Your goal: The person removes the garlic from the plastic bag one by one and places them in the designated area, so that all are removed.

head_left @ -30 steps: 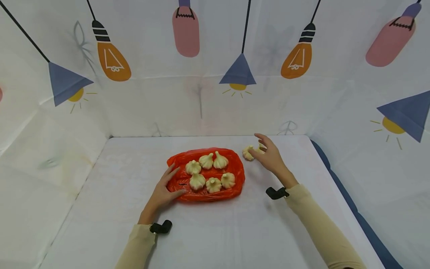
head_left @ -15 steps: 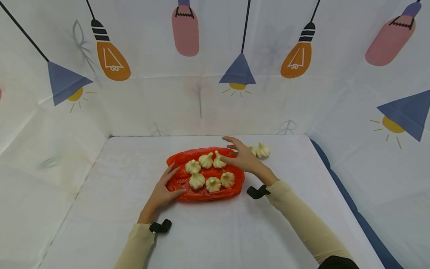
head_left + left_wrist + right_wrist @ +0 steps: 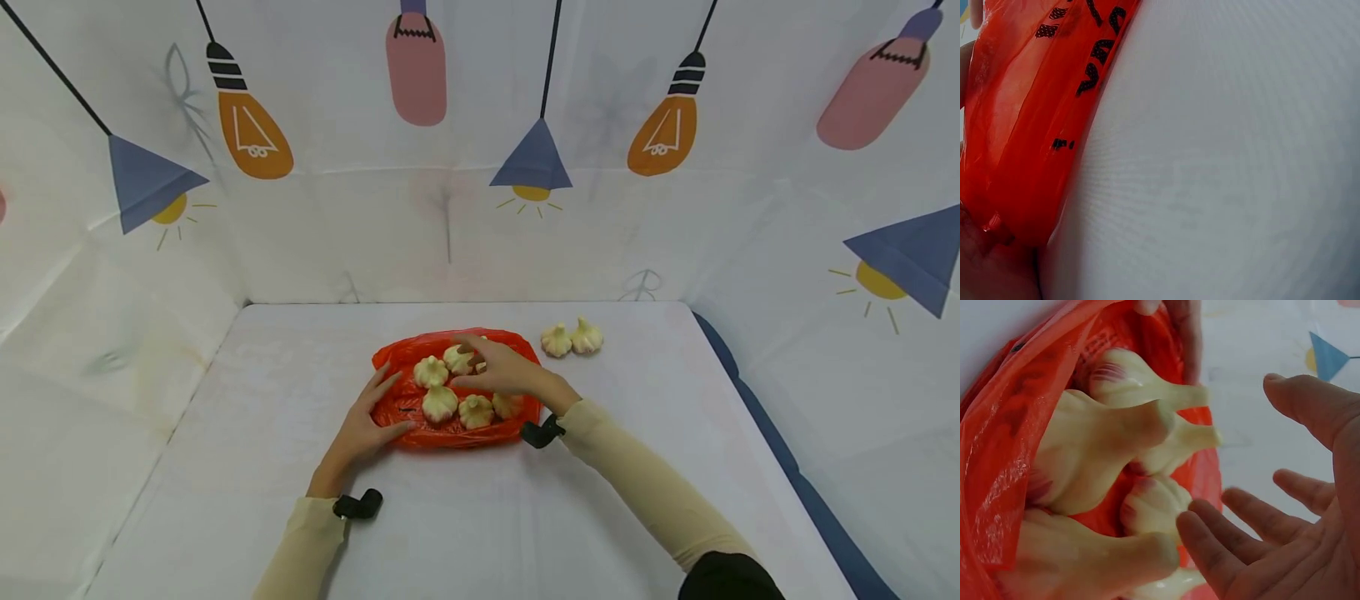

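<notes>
Head view: I have the red bag [image 3: 420,437] at mid-frame, garlic bulbs [image 3: 440,404] inside, and two loose bulbs [image 3: 571,338] on the tabletop [image 3: 675,375] right of centre. I read the step as a reach: my right grip [image 3: 497,368] hangs released over the bag; my left grip [image 3: 365,429] lies spread against its left end, likely steadying it. Next probably calls for closing round one bulb. The right grip partly hides a bulb; left wrist view crops most of its own grip.

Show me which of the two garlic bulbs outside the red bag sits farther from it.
The rightmost bulb on the white table; the other bulb stands between it and the red bag.
</notes>
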Available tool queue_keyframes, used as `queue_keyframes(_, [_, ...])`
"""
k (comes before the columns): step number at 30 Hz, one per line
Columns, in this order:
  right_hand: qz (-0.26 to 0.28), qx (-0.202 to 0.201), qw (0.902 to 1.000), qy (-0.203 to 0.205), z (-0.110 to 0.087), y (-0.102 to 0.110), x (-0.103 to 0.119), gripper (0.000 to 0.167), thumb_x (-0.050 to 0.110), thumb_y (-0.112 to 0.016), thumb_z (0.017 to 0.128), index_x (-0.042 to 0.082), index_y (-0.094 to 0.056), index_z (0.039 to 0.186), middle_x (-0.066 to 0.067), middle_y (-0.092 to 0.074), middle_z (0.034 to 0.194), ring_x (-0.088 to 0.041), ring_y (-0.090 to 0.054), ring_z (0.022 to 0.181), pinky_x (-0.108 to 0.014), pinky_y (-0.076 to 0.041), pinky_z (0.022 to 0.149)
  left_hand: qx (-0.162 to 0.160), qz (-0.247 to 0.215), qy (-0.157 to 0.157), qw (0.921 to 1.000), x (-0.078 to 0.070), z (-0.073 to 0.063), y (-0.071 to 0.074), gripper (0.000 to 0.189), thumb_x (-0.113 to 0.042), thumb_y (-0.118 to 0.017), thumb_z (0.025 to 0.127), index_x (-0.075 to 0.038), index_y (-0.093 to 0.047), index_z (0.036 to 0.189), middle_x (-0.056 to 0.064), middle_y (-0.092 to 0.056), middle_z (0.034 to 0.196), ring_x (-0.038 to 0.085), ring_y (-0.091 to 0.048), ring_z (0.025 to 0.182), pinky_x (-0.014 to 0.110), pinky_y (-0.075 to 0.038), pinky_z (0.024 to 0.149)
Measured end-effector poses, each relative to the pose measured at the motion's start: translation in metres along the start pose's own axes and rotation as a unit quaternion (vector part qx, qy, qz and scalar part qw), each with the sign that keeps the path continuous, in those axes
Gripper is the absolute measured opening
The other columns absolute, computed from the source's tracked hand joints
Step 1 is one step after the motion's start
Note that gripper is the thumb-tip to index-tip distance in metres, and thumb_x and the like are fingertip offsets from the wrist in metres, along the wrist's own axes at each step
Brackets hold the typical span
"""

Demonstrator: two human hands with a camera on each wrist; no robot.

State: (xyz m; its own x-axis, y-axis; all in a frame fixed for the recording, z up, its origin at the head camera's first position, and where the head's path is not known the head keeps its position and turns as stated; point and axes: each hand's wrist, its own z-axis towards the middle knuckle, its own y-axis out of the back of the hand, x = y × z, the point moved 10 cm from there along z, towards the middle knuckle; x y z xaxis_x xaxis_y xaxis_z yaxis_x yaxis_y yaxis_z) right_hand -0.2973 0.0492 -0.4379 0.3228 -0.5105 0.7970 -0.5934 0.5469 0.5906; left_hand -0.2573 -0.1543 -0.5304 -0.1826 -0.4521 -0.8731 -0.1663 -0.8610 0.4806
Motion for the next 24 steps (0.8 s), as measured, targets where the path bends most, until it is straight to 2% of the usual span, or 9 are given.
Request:
queue_keyframes(4, [-0.028, 0.030, 0.9991, -0.011, 0.006, -0.011, -0.003, 0.072, 0.037, -0.072, 0.097, 0.008, -0.040, 0.155, -0.015, -0.050, 0.154, -0.033, -0.054, 0.137, -0.049, -0.051, 0.109, 0.002, 0.000, 0.001, 1.0000, 0.000, 0.000, 0.000, 0.090, -0.035, -0.086, 0.083, -0.017, -0.042, 0.159, 0.005, -0.017, 0.173, 0.041, -0.013, 0.159, 0.072, -0.018, 0.121])
queue_keyframes(7, [-0.047, 0.039, 0.9980, -0.017, 0.010, -0.016, -0.005, 0.071, 0.039, -0.071, 0.097, 0.008, -0.042, 0.154, -0.012, -0.051, 0.154, -0.030, -0.054, 0.138, -0.047, -0.052, 0.108, 0.004, 0.002, -0.001, 1.0000, 0.000, 0.001, 0.000, 0.089, -0.035, -0.086, 0.083, -0.018, -0.042, 0.158, 0.005, -0.017, 0.173, 0.041, -0.013, 0.159, 0.072, -0.018, 0.121])
queue_keyframes(17, [-0.047, 0.067, 0.9961, -0.035, 0.018, -0.028, -0.015, 0.068, 0.041, -0.072, 0.096, 0.013, -0.045, 0.152, -0.012, -0.055, 0.151, -0.030, -0.054, 0.139, -0.044, -0.051, 0.109, 0.002, 0.005, -0.005, 1.0000, -0.001, 0.000, 0.001, 0.087, -0.035, -0.086, 0.083, -0.018, -0.044, 0.158, 0.004, -0.019, 0.173, 0.040, -0.014, 0.159, 0.071, -0.019, 0.122])
queue_keyframes(24, [-0.053, 0.075, 0.9948, -0.044, 0.018, -0.036, -0.018, 0.073, 0.039, -0.074, 0.095, 0.009, -0.043, 0.154, -0.013, -0.057, 0.148, -0.029, -0.054, 0.137, -0.045, -0.047, 0.113, 0.005, 0.003, -0.004, 1.0000, -0.002, 0.000, 0.000, 0.087, -0.034, -0.086, 0.083, -0.017, -0.044, 0.158, 0.004, -0.018, 0.173, 0.040, -0.015, 0.159, 0.069, -0.020, 0.122])
